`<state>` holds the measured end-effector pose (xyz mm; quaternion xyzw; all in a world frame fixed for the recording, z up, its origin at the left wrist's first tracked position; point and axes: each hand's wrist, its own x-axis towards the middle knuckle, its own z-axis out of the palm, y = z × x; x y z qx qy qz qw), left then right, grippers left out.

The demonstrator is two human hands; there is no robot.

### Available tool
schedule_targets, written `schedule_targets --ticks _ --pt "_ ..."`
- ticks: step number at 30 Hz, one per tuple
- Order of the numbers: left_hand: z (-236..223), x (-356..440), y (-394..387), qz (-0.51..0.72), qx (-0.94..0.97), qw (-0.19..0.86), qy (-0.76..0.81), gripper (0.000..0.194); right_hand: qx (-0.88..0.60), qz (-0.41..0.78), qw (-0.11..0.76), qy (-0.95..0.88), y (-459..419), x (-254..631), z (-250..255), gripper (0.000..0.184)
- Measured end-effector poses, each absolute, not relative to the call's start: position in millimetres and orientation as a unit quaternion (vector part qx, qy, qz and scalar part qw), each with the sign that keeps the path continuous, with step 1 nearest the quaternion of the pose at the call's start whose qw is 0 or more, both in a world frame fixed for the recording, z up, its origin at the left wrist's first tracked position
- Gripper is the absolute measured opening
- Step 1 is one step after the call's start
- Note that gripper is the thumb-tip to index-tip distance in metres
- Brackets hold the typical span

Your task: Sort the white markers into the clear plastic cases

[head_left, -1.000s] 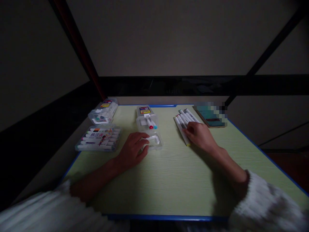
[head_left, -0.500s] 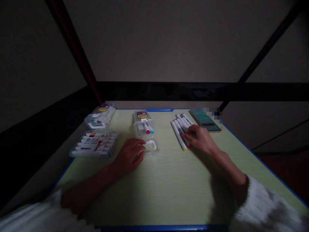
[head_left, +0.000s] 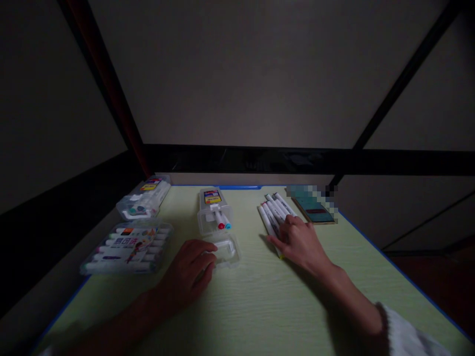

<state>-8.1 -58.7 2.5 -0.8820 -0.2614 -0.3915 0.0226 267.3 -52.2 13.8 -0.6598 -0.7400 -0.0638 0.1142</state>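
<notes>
My left hand (head_left: 191,269) rests on the table with fingers loosely curved and apart, its fingertips at the left edge of the clear plastic lid (head_left: 233,262). That lid belongs to an opened clear case (head_left: 202,201) lying behind it. A red-ended marker (head_left: 219,219) and a blue-ended marker (head_left: 226,220) poke from its mouth. Over a row of several white markers (head_left: 272,213) on the right lies my right hand (head_left: 300,242). Its thumb crosses the yellow-ended marker near its front end, and its bent fingers press on the others. The hand hides their front parts.
A flat clear case of markers (head_left: 126,251) lies near the table's left edge. Behind it is another clear case (head_left: 144,198) with markers inside. A phone (head_left: 317,210) lies at the back right. The table (head_left: 252,306) has blue edging, with a wall behind it.
The view has tilted up, so the table sits lower. My right hand has shifted left across the markers, its thumb now over the yellow-ended one. My left hand stays at the lid.
</notes>
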Motion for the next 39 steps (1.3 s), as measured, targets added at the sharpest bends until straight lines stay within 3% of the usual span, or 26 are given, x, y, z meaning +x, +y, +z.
schedule_targets --ticks 12,24,39 --pt "5.3 -7.6 -58.8 -0.399 -0.881 0.025 -0.252 0.015 -0.661 -0.079 0.085 -0.741 -50.6 262.4 10.4 0.036" --pt "-1.6 -6.2 -57.9 -0.396 -0.883 0.010 -0.250 0.015 -0.665 -0.004 0.077 -0.743 -50.7 258.9 9.7 0.029" --pt "3.7 -1.3 -56.1 -0.400 -0.883 0.016 -0.243 0.014 -0.653 0.037 0.187 -0.733 -53.8 258.2 12.0 0.029"
